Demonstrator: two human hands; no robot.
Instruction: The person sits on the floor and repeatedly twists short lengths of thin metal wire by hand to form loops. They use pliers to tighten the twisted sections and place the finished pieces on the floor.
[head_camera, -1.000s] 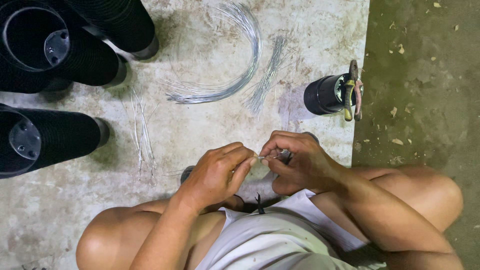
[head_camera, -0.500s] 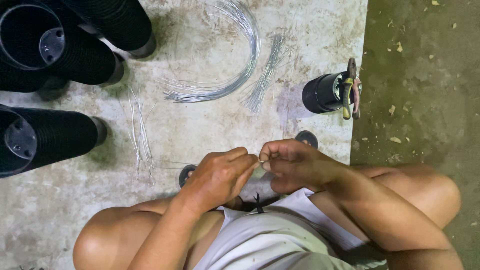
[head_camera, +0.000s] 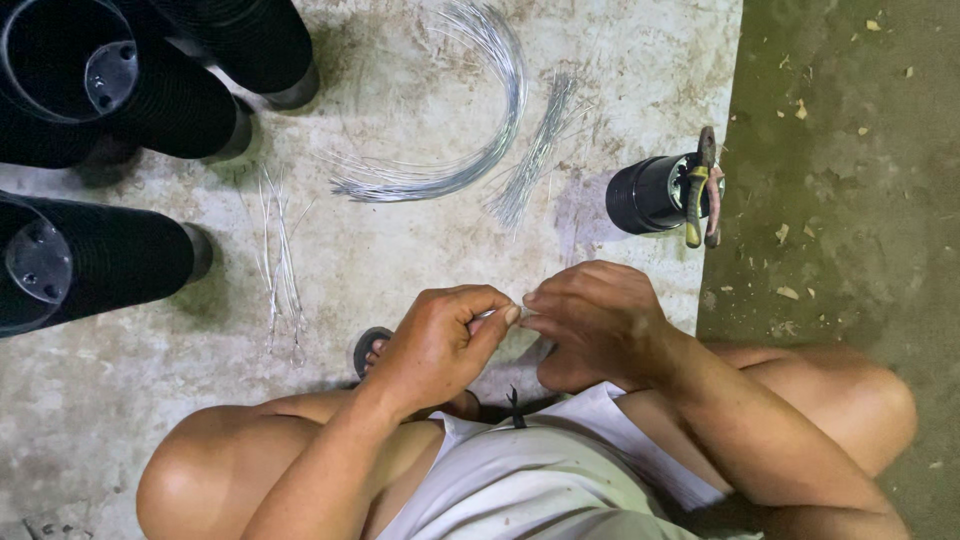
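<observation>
Head view looks straight down on a person squatting on a pale, stained concrete floor (head_camera: 400, 260), bare knees to either side and both hands brought together in front of the body. The left hand (head_camera: 435, 345) and the right hand (head_camera: 595, 320) meet fingertip to fingertip, and a short piece of thin silvery wire (head_camera: 517, 303) is pinched between them; only a small glint of it shows at the spot where thumbs and forefingers meet, so its length and shape cannot be told. Each grip is closed tight on that wire, the left from the left side and the right from the right, with the wire lying in the narrow space between the 2 hands. Beyond the hands a curved bundle of wire (head_camera: 480, 120) lies on the concrete, with a straight bunch of cut wires (head_camera: 535, 155) just beside it and a few loose strands (head_camera: 278, 255) further left. To the right, near the edge of the concrete, a small black pot (head_camera: 645, 193) lies on its side with pliers (head_camera: 700, 190) resting against its mouth. Stacks of black plastic pots (head_camera: 120, 100) lie at the upper left. A dark sandal (head_camera: 370, 348) peeks out beside the left wrist.
</observation>
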